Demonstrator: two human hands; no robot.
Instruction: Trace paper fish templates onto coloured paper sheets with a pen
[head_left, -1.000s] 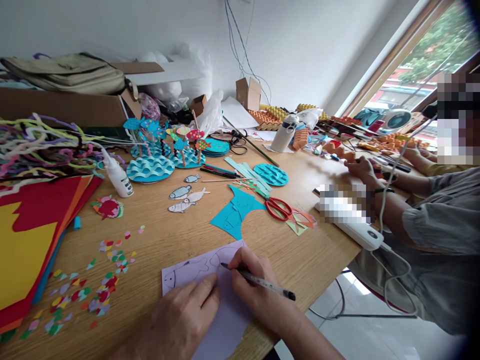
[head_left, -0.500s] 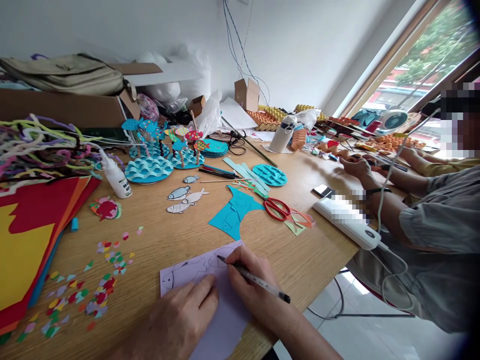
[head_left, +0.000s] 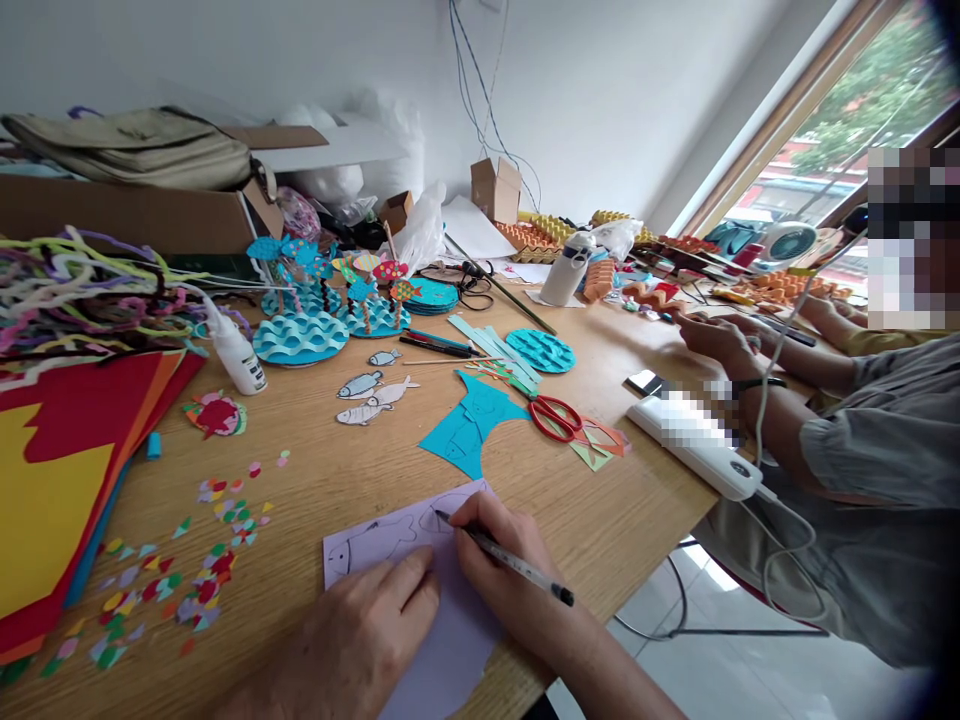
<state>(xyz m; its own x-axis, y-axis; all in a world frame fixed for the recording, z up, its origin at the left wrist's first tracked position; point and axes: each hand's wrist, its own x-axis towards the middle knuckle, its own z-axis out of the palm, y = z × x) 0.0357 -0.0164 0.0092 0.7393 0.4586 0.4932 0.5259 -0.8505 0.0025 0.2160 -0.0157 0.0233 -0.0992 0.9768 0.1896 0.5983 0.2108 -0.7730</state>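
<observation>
A sheet of purple paper lies at the table's front edge, with a fish outline drawn at its upper left and more lines at its upper right. My right hand grips a black-capped pen, whose tip touches the paper near the upper right lines. My left hand lies flat on the sheet, fingers stretched out and holding nothing. Just beyond the sheet is a blue paper piece with fish outlines. Red-handled scissors rest beside it. Several cut-out paper fish lie to the left of the blue piece.
Colored paper sheets and scattered confetti cover the left side. A glue bottle stands behind them, near blue wavy-paper fish stands. A white power strip lies at the right edge, beside another person's arm.
The pen's capped end has swung slightly left, while its tip stays at almost the same spot on the paper. My left hand stays in place.
</observation>
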